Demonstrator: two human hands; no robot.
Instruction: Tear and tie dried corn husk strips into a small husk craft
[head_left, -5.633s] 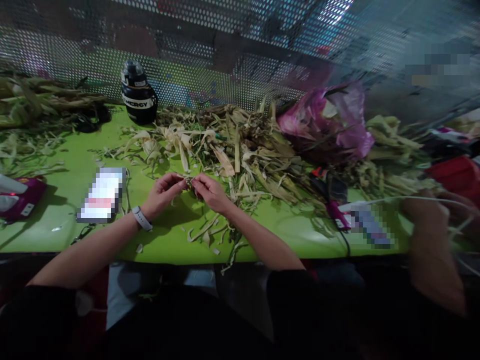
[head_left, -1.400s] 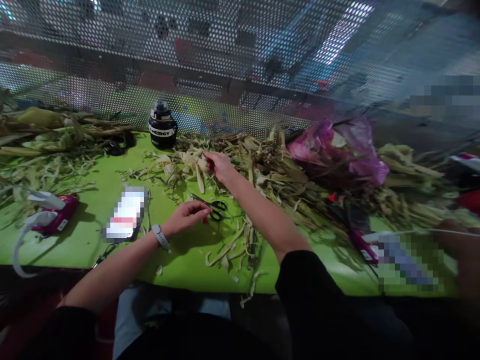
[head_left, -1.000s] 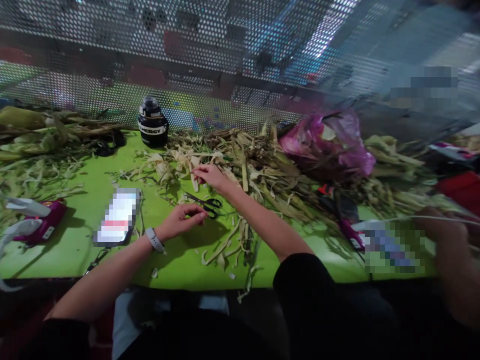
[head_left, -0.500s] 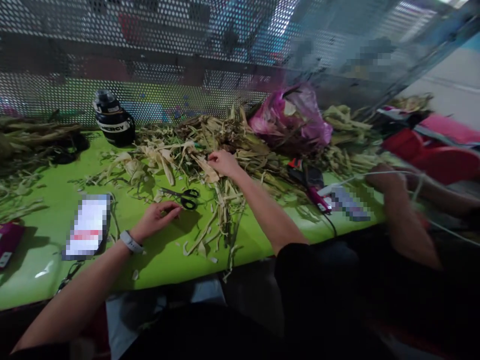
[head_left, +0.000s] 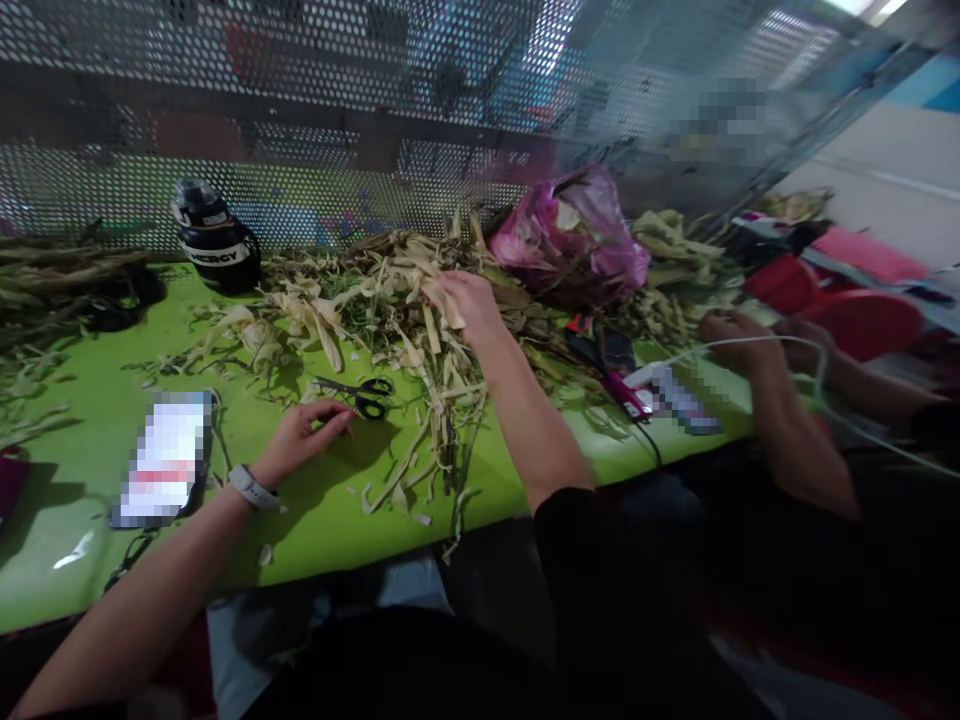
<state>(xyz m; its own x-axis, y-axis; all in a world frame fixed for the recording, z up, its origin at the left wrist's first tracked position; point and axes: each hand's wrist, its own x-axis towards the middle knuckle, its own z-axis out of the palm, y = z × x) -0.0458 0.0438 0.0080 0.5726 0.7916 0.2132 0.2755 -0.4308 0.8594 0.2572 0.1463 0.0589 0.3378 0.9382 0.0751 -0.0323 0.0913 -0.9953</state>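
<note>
Shifted farther back over the green table (head_left: 315,515) and up into the heap of corn husks (head_left: 375,275) since a moment ago, my right hand (head_left: 469,300) is clenching its fingers on a bunch of pale husk strips. My left hand (head_left: 300,438) is resting on the table with fingers loosely released, holding nothing, just beside the black scissors (head_left: 364,393) lying between it and the heap.

left hand (head_left: 304,437): low, fingers loosely curled | right hand (head_left: 466,300): outstretched forward, closed
</note>
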